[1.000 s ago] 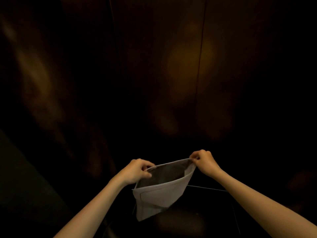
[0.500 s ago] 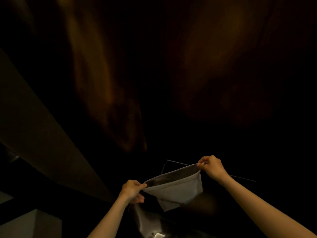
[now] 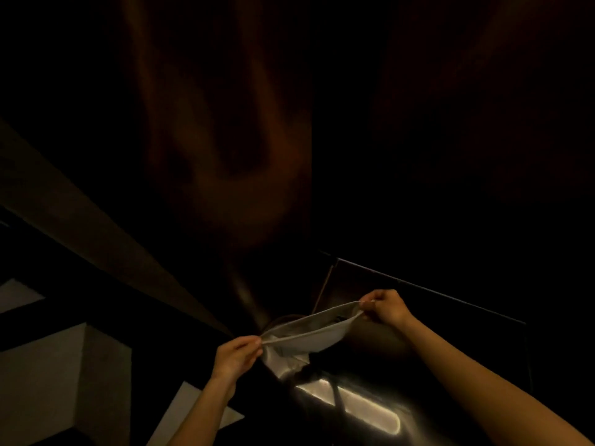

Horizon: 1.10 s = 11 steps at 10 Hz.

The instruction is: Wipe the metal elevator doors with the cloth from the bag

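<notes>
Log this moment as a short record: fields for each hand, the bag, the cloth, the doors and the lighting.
left hand: left hand pinches the left end of the bag's rim
right hand: right hand pinches the right end of the rim
bag: grey fabric bag, held in the air, mouth stretched open between the hands
cloth: none visible outside the bag; contents too dark to tell
doors: dark metal elevator doors ahead, untouched
lighting: very dim

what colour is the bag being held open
Light grey, plain; the bag shows best in the head view.
</notes>
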Each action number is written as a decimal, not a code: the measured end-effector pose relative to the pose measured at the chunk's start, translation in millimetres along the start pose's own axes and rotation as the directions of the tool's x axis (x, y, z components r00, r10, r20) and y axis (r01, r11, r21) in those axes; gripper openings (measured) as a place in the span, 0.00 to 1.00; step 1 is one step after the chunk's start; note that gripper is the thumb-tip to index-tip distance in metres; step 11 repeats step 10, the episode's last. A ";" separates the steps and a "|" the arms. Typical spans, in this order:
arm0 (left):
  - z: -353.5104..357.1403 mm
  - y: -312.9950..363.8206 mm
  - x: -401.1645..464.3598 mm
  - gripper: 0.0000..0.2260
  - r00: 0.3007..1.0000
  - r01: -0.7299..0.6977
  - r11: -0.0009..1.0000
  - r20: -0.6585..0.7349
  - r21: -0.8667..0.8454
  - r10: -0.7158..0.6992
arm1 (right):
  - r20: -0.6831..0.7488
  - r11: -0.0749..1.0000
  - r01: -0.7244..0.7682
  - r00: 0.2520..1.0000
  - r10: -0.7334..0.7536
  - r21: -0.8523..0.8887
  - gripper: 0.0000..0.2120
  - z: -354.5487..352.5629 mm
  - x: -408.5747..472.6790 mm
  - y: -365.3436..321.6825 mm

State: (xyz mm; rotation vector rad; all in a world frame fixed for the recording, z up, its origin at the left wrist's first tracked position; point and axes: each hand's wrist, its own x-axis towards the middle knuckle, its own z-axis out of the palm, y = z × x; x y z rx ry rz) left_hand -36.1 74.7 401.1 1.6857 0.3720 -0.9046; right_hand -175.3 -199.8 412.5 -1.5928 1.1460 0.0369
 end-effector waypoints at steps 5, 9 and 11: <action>14.2 -171.6 270.4 0.13 0.967 -0.025 0.928 -0.244 -0.371 -0.071 | 0.122 0.949 -0.182 0.980 0.155 0.258 0.05 184.7 217.0 177.3; 14.0 -172.1 299.3 0.19 0.982 -0.051 0.856 -0.181 -0.515 -0.050 | 0.167 0.848 -0.173 0.981 0.102 0.501 0.10 197.3 241.0 178.0; 13.1 -158.4 272.2 0.18 0.987 -0.052 0.864 -0.155 -0.500 -0.031 | 0.188 0.852 -0.152 0.980 0.065 0.501 0.12 185.5 227.8 167.3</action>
